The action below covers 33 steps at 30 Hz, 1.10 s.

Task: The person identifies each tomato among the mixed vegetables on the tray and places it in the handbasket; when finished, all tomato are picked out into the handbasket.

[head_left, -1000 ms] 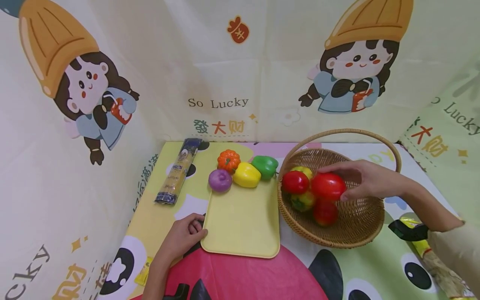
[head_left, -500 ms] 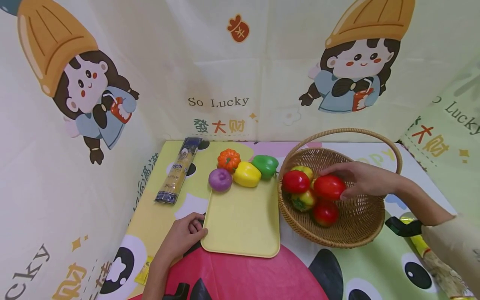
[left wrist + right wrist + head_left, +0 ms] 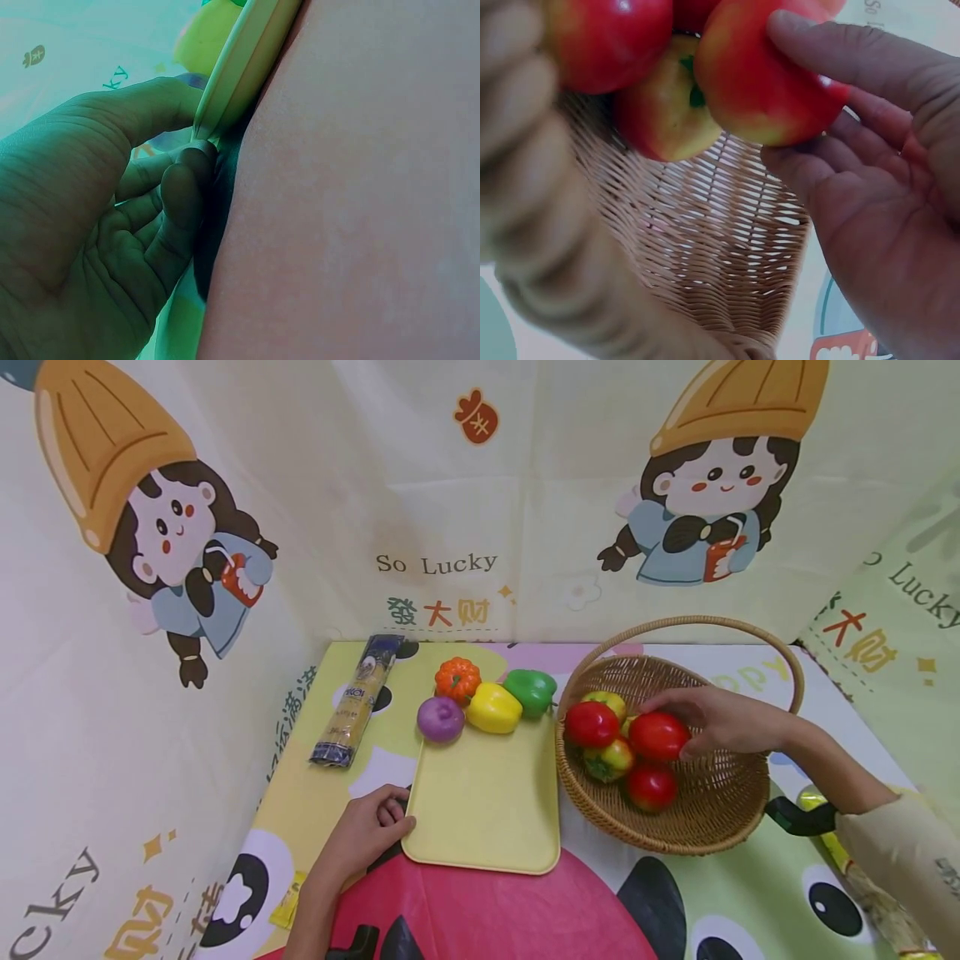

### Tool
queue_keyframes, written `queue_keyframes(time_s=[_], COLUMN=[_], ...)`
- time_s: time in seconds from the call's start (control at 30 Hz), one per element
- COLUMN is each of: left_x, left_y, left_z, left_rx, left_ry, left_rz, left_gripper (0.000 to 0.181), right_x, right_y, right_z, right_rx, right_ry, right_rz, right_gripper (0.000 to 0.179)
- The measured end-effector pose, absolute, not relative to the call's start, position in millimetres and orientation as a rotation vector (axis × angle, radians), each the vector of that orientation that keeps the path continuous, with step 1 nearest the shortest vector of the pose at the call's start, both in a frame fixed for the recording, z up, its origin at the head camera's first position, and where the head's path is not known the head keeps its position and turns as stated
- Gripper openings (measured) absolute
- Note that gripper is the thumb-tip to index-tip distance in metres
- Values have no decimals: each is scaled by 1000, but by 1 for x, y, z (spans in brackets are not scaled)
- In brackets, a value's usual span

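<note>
In the head view, my right hand point(image 3: 731, 722) holds a glossy red apple point(image 3: 660, 737) inside the wicker basket point(image 3: 712, 827). The right wrist view shows the thumb on one side of this apple point(image 3: 772, 82), with its skin fading to yellow at the bottom. Several more red and yellow-red apples point(image 3: 592, 725) sit against it at the basket's left side. My left hand point(image 3: 363, 831) pinches the near-left edge of a pale yellow tray point(image 3: 483, 802). In the left wrist view, the thumb lies over the tray's rim point(image 3: 232, 82) and the fingers curl underneath.
An orange pumpkin point(image 3: 457, 679), purple onion point(image 3: 440, 720), yellow pepper point(image 3: 493, 708) and green pepper point(image 3: 530, 693) cluster at the tray's far end. A pasta packet point(image 3: 357, 702) lies left. The basket's handle point(image 3: 690, 621) arches behind my right hand. Another packet point(image 3: 873, 885) lies right.
My right hand and the apple have sunk slightly in the basket, and the right forearm has drifted a little left. The left hand and tray have stayed still.
</note>
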<state>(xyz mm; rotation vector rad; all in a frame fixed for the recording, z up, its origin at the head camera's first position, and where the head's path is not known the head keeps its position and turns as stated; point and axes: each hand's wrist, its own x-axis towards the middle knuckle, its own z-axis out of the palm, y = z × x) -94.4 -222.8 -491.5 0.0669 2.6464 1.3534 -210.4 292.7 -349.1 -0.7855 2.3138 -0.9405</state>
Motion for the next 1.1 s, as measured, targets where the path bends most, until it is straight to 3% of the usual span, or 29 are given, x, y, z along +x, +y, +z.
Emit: queue_keyframes(time_s=[1.1], left_x=[-95], left_y=[-222], left_z=[-492], left_rx=[53], left_ry=[2641], left_rz=[1348], left_gripper=[30], right_x=[-205], right_y=[300], right_z=[-358], right_rx=[-664], right_ry=[2248], right_rz=[-1010], right_gripper=[73])
